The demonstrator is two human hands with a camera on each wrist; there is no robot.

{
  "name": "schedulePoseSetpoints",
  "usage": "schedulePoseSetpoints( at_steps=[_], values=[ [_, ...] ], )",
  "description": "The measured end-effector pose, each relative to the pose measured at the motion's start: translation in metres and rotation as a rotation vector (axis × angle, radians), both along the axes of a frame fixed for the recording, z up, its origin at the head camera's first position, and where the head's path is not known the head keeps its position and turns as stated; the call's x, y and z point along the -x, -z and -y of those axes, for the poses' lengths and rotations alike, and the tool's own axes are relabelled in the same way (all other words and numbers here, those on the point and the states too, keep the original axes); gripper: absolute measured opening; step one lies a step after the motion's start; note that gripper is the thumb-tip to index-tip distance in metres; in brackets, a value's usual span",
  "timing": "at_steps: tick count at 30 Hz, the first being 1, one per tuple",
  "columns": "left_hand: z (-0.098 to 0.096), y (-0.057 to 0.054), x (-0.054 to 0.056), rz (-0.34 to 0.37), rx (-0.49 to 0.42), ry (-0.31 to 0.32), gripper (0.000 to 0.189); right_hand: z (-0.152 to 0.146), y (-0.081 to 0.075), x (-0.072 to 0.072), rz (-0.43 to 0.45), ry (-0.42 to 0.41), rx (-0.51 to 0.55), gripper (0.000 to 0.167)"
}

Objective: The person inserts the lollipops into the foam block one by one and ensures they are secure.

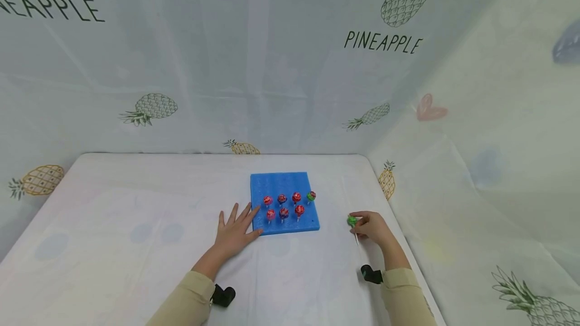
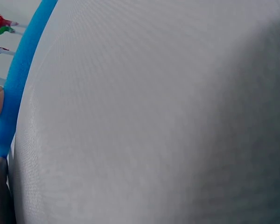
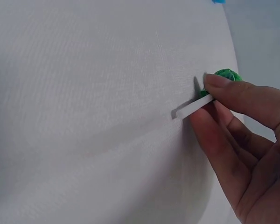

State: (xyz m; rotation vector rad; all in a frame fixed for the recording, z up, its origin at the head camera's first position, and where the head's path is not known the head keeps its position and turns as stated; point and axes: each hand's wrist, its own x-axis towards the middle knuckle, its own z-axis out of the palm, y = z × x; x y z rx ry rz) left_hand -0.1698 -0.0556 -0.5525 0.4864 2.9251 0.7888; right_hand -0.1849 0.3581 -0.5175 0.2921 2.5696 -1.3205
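Note:
A blue foam board [image 1: 278,182] lies on the white table, with several wrapped lollipops [image 1: 299,210] standing upright in it in two rows. Most wrappers are red, some with dark blue, and a green-and-red lollipop [image 1: 311,196] ends the far row on the right. My left hand [image 1: 233,235] has its fingers spread at the board's left edge, fingertips and thumb touching it. Well right of the board, my right hand [image 1: 373,228] pinches a green lollipop [image 1: 352,221]. Its white stick [image 3: 193,107] points away from the fingers, close above the tabletop in the right wrist view.
The white cloth-covered table [image 1: 158,205] ends on the right beside my right arm. A curtain [image 1: 217,64] printed with pineapples hangs behind it and along the right. Black wrist cameras [image 1: 223,296] are strapped at both sleeves.

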Motion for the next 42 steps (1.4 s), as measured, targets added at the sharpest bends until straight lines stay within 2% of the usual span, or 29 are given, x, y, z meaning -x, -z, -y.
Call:
schedulePoseSetpoints(
  at_steps=[4,10,17,25,29,37,42],
  values=[
    [0.001,0.001,0.001,0.004,0.007,0.001,0.072,0.005,-0.002,0.0,0.005,0.026,0.047,0.045],
    [0.003,0.005,0.004,0.003,0.005,0.003,0.072,0.014,-0.005,0.001,-0.032,-0.022,0.182,0.047],
    [0.003,0.007,0.004,-0.016,0.002,0.002,0.073,0.028,-0.004,0.005,-0.082,-0.031,0.342,0.05],
    [0.002,0.005,0.005,0.009,0.027,-0.001,0.073,0.051,-0.001,0.006,-0.154,0.067,0.481,0.051],
    [0.001,0.003,0.005,0.019,0.027,-0.001,0.073,0.061,0.001,0.006,-0.189,0.112,0.516,0.048],
    [0.001,0.0,0.003,0.01,0.026,-0.004,0.072,0.078,0.004,0.004,-0.334,0.185,0.577,0.048],
    [0.001,-0.001,0.002,0.007,0.014,-0.002,0.072,0.091,0.005,0.001,-0.44,0.235,0.627,0.042]
  ],
)
